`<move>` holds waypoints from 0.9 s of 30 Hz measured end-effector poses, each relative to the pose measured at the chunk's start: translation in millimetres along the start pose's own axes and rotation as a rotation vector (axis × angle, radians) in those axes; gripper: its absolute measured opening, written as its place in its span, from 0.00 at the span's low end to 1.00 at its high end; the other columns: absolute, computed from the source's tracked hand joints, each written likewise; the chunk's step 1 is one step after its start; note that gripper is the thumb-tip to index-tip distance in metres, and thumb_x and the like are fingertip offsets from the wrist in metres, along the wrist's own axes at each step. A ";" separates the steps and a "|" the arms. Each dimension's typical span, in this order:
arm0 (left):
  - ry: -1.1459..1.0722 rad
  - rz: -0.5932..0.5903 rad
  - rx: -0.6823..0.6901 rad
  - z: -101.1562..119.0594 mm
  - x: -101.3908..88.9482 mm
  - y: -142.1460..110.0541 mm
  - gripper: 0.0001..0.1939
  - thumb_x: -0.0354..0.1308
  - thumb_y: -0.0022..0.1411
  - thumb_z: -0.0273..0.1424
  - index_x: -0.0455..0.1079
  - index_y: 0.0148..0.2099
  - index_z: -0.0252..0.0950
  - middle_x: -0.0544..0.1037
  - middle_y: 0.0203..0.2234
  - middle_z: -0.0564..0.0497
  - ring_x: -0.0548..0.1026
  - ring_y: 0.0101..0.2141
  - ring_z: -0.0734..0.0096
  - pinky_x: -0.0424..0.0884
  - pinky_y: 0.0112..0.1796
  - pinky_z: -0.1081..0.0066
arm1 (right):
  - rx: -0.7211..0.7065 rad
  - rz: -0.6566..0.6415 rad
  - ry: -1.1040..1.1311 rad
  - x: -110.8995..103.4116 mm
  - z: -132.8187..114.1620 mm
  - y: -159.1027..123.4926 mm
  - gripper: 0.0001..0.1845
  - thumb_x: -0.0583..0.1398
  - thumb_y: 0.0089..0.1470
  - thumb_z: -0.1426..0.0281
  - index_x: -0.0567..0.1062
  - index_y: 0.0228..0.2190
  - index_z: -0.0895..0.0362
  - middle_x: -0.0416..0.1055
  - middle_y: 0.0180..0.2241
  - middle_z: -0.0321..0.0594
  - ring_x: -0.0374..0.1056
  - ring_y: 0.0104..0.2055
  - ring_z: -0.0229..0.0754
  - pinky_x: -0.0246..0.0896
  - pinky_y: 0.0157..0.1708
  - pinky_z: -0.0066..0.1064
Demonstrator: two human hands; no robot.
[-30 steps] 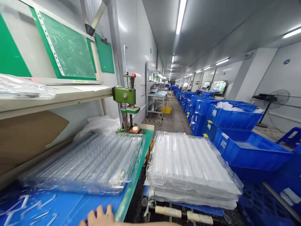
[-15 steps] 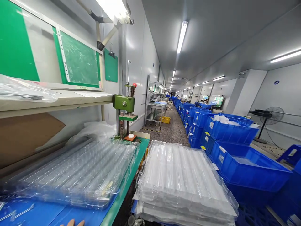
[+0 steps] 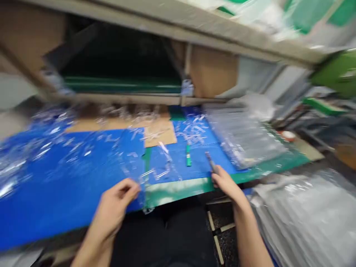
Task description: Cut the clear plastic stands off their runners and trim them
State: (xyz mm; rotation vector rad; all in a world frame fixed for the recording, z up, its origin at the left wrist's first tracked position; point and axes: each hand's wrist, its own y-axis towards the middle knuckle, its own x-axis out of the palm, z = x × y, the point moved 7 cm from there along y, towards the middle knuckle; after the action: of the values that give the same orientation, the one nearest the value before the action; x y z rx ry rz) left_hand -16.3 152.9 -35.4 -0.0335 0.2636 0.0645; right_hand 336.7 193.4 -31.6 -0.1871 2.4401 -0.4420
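Note:
My right hand (image 3: 224, 181) is closed around a slim grey stick-like tool (image 3: 211, 163) with a darker tip; blur hides its exact kind. The tool points up and left over the blue work surface (image 3: 178, 152). My left hand (image 3: 121, 196) is curled with thumb and fingertips together near the front edge, and whatever it may hold is too blurred to make out. A green marker-like object (image 3: 188, 155) lies between and beyond the hands. Small clear plastic pieces (image 3: 164, 163) are scattered near it, with more clear pieces (image 3: 196, 129) farther back.
Clear ribbed trays (image 3: 244, 129) sit at the bench's right. Another stack of trays (image 3: 311, 215) stands lower, right of my arm. Clear plastic pieces (image 3: 41, 148) cover the far left. A shelf beam (image 3: 167, 26) runs overhead, and a green press (image 3: 336, 74) stands at right.
The view has swung left and down from the aisle to the bench. Both my hands now show, the right one with the grey tool; before, only a few fingertips appeared at the bottom.

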 end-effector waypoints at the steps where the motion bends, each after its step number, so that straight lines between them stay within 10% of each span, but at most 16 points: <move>1: -0.042 0.063 -0.041 -15.6 -9.2 -12.6 0.30 0.66 0.68 0.59 0.74 0.34 0.35 0.74 0.26 0.53 0.72 0.28 0.69 0.72 0.31 0.70 | -0.033 -0.064 0.064 15.8 6.5 -10.2 0.20 0.52 0.77 0.54 0.72 0.51 0.57 0.71 0.38 0.40 0.67 0.31 0.41 0.70 0.33 0.37; 6: -0.256 0.106 -0.085 -43.7 -9.7 -28.9 0.26 0.69 0.70 0.52 0.74 0.33 0.35 0.73 0.26 0.52 0.70 0.28 0.73 0.67 0.32 0.73 | -0.029 -0.525 0.449 103.8 8.0 -105.1 0.23 0.58 0.69 0.48 0.68 0.55 0.51 0.69 0.41 0.43 0.68 0.38 0.47 0.67 0.39 0.40; 10: -0.335 -0.004 -0.109 -38.2 -5.6 -34.8 0.23 0.67 0.73 0.48 0.74 0.35 0.34 0.74 0.24 0.53 0.69 0.25 0.75 0.65 0.29 0.75 | 0.026 -0.746 0.293 152.7 -15.7 -133.5 0.17 0.60 0.71 0.54 0.71 0.56 0.46 0.71 0.47 0.42 0.69 0.50 0.51 0.63 0.54 0.45; 27: -0.444 -0.091 -0.172 -40.1 -5.6 -49.4 0.23 0.69 0.71 0.48 0.72 0.34 0.35 0.74 0.23 0.53 0.70 0.23 0.76 0.66 0.27 0.74 | -0.018 -0.753 0.119 179.5 -50.4 -109.4 0.12 0.59 0.73 0.56 0.70 0.51 0.46 0.74 0.48 0.39 0.70 0.52 0.51 0.64 0.56 0.48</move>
State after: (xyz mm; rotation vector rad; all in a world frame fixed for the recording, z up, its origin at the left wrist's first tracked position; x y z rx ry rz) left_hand -28.6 101.6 -71.5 -0.1993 -0.1884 0.0025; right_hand 167.4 61.5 -58.2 -1.1302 2.4174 -0.7631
